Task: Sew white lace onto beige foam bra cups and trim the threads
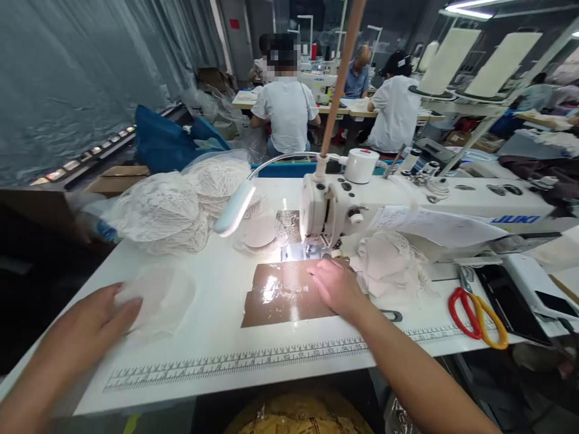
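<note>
My left hand [97,316] lies on a thin white fabric cup piece [158,298] at the left of the white table [217,355], fingers stretched flat over its edge. My right hand [335,283] rests palm down on the shiny brown plate [280,295] just in front of the needle of the white sewing machine [344,205], fingers pointing left. Whether anything lies under that hand is hidden. A crumpled white lace piece [389,262] sits right beside that hand.
A bag of white lace pieces [167,208] stands at the back left. A bent lamp [233,208] lights the needle area. Red and yellow scissors [479,310] and a black phone [509,298] lie on the right. Three people sit at machines behind.
</note>
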Available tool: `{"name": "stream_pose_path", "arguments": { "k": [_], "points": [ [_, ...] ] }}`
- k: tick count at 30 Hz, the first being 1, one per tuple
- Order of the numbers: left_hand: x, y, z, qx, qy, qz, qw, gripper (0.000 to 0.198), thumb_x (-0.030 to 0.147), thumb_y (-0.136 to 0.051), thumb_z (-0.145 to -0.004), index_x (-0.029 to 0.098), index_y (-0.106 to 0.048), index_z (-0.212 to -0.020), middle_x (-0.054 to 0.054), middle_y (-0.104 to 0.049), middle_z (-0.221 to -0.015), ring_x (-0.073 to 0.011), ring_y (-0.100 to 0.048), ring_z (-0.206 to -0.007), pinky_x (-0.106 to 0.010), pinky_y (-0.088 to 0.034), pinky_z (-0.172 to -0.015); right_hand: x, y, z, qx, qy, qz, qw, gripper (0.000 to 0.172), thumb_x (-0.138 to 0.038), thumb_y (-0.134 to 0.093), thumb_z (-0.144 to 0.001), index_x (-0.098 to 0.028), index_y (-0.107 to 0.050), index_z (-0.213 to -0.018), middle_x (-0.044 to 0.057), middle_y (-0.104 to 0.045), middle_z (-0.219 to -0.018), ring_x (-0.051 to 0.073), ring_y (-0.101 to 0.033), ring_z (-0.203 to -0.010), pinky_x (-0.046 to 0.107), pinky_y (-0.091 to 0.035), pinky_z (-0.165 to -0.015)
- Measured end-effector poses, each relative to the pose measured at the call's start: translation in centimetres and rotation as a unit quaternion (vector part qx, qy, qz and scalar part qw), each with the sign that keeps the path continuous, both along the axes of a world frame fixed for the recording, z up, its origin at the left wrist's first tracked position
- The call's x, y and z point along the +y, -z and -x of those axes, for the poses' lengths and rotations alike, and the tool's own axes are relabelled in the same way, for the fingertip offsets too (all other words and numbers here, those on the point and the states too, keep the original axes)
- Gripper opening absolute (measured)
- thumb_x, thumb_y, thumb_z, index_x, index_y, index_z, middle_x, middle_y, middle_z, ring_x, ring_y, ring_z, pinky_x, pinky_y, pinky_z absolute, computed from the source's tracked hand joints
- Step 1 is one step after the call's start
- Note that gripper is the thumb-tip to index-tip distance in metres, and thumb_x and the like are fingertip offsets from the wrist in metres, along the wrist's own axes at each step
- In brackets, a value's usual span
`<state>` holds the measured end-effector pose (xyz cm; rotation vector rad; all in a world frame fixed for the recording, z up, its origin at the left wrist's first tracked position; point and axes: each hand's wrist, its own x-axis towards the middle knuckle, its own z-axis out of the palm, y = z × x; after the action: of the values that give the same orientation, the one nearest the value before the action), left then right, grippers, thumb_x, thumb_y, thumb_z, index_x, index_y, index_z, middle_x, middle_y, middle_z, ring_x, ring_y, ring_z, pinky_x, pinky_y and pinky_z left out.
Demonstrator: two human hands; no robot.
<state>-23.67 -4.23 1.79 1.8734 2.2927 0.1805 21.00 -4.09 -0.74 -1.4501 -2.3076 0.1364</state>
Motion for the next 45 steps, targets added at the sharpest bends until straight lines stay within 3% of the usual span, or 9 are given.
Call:
{"name": "stream_pose_path", "arguments": {
  "k": [3,6,9,11,16,23,29,35,45],
  "points": [
    [-2.8,-2.6,-5.4,-0.249,-0.060,0.074,0.964,0.048,0.066,-0.047,-0.080,0.022,-0.052,-0.099,0.003,-0.063,-0.075,-0.0243,-0.062,-0.077,-0.031,-0.049,-0.065,-0.1,-0.2,-0.1,0.014,0.004,0.011,1.000,0.027,-0.014,-0.047,-0.088,-0.018,-0.069,-0.102,0.006,-0.067,-0.089,0.020,-0.058,-0.082,0.030,-0.042,-0.073],
    [-2.9,-4.4,-10.7,-0.433,0.070,0.153,0.885,0.051,0.055,-0.062,-0.076,0.021,-0.049,-0.112,-0.002,-0.066,-0.094,-0.0243,-0.064,-0.085,-0.030,-0.052,-0.068,-0.2,-0.4,-0.2,0.056,0.017,0.033,0.998,0.027,-0.017,-0.046,-0.090,-0.019,-0.068,-0.105,0.006,-0.070,-0.097,0.019,-0.062,-0.087,0.029,-0.044,-0.076],
    [-1.0,-4.1,-15.4,-0.479,0.249,0.207,0.816,0.048,0.043,-0.060,-0.081,0.020,-0.048,-0.121,-0.007,-0.064,-0.108,-0.0250,-0.063,-0.094,-0.030,-0.052,-0.072,-0.4,-0.7,-0.3,0.120,0.045,0.043,0.991,0.025,-0.021,-0.046,-0.091,-0.022,-0.068,-0.103,0.002,-0.072,-0.099,0.018,-0.064,-0.088,0.027,-0.044,-0.074],
    [0.6,-3.2,-18.2,-0.432,0.326,0.164,0.825,0.041,0.034,-0.058,-0.081,0.019,-0.052,-0.119,-0.008,-0.062,-0.112,-0.0246,-0.061,-0.098,-0.031,-0.050,-0.079,-0.6,-1.0,-0.4,0.159,0.045,0.041,0.985,0.023,-0.023,-0.047,-0.092,-0.023,-0.069,-0.096,0.001,-0.072,-0.093,0.017,-0.064,-0.085,0.026,-0.044,-0.072],
    [3.9,-1.2,-23.3,-0.325,0.365,0.093,0.867,0.036,0.020,-0.052,-0.079,0.018,-0.057,-0.114,-0.007,-0.064,-0.100,-0.0220,-0.060,-0.090,-0.033,-0.048,-0.078,-0.9,-1.3,-0.4,0.176,-0.048,0.040,0.982,0.025,-0.026,-0.049,-0.090,-0.020,-0.069,-0.077,0.001,-0.065,-0.067,0.014,-0.057,-0.065,0.025,-0.038,-0.060],
    [6.4,0.2,-25.1,-0.277,0.386,0.034,0.879,0.021,0.024,-0.053,-0.083,0.017,-0.060,-0.101,-0.001,-0.062,-0.078,-0.0164,-0.059,-0.071,-0.026,-0.047,-0.065,-0.7,-0.7,0.0,0.075,-0.045,0.007,0.996,0.021,-0.023,-0.052,-0.089,-0.018,-0.068,-0.076,0.002,-0.059,-0.069,0.015,-0.050,-0.068,0.027,-0.033,-0.063],
    [5.2,-1.3,-24.7,-0.095,0.404,-0.133,0.900,0.023,0.021,-0.041,-0.092,0.014,-0.061,-0.102,-0.009,-0.066,-0.090,-0.0209,-0.061,-0.081,-0.030,-0.047,-0.068,-0.5,-0.4,0.2,0.037,-0.028,0.011,0.999,0.021,-0.019,-0.050,-0.089,-0.018,-0.066,-0.075,0.002,-0.058,-0.071,0.015,-0.051,-0.070,0.027,-0.033,-0.063],
    [2.2,-0.9,-25.9,-0.021,0.527,-0.123,0.841,0.025,0.021,-0.042,-0.095,0.013,-0.065,-0.093,-0.011,-0.068,-0.091,-0.0229,-0.062,-0.089,-0.036,-0.047,-0.075,-0.6,-0.5,0.4,0.024,0.004,0.016,1.000,0.015,-0.021,-0.052,-0.088,-0.019,-0.066,-0.081,0.005,-0.061,-0.082,0.018,-0.054,-0.078,0.029,-0.039,-0.069],
    [4.0,-0.9,-25.2,-0.003,0.531,-0.063,0.845,0.033,0.026,-0.046,-0.093,0.010,-0.057,-0.120,-0.015,-0.059,-0.126,-0.0277,-0.055,-0.113,-0.043,-0.043,-0.091,-0.2,-0.7,0.5,-0.006,0.030,0.078,0.996,0.031,-0.024,-0.050,-0.089,-0.018,-0.060,-0.117,0.010,-0.063,-0.103,0.024,-0.057,-0.093,0.036,-0.044,-0.079]
  ]
}}
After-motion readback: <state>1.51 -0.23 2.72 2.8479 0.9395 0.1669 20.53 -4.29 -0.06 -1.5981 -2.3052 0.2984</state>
